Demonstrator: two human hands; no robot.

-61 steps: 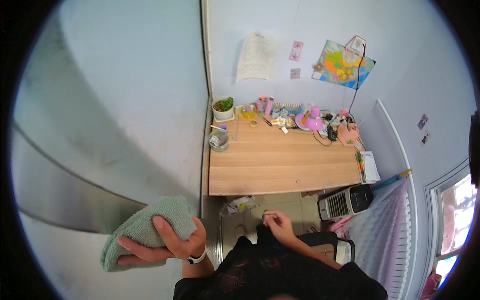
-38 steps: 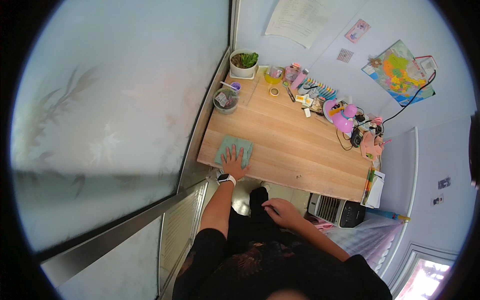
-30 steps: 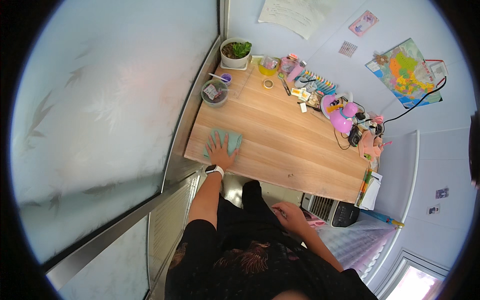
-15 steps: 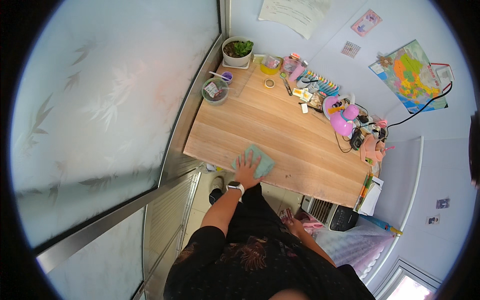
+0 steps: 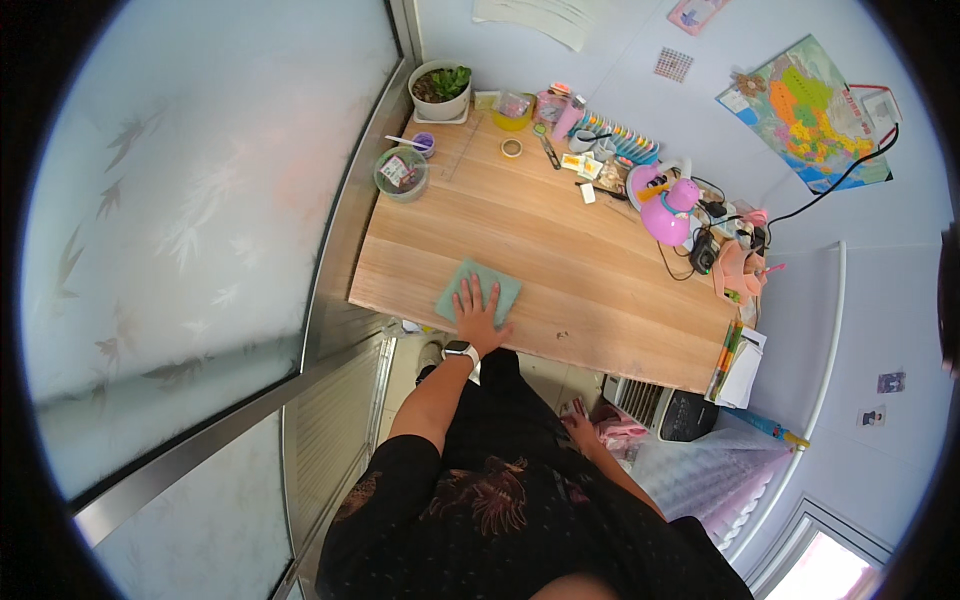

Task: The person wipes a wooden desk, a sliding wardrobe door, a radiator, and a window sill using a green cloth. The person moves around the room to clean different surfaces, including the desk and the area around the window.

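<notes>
My left hand [image 5: 477, 318] lies flat with fingers spread on a pale green cloth [image 5: 503, 293]. The cloth rests on the wooden desk [image 5: 540, 250], close to its front edge. A watch [image 5: 460, 349] with a white band is on my left wrist. Low beside my body, past the desk's front edge, hangs my right hand [image 5: 580, 430]. Its fingers are small and partly hidden, next to a reddish patterned item [image 5: 573, 408]; whether it holds that item is unclear. Small dark specks [image 5: 562, 335] mark the desktop to the right of the cloth.
A potted plant [image 5: 440, 92] and a clear round tub [image 5: 402, 176] stand at the desk's left. A pink lamp [image 5: 668, 215], cables and stationery line the back and right. Below the right front sits a black-and-white appliance [image 5: 688, 416]. Frosted glass [image 5: 200, 200] borders the left.
My left hand and the cloth have slid a little left and farther from the desk's front edge. The whole view has shifted slightly. My right hand stays low by my side.
</notes>
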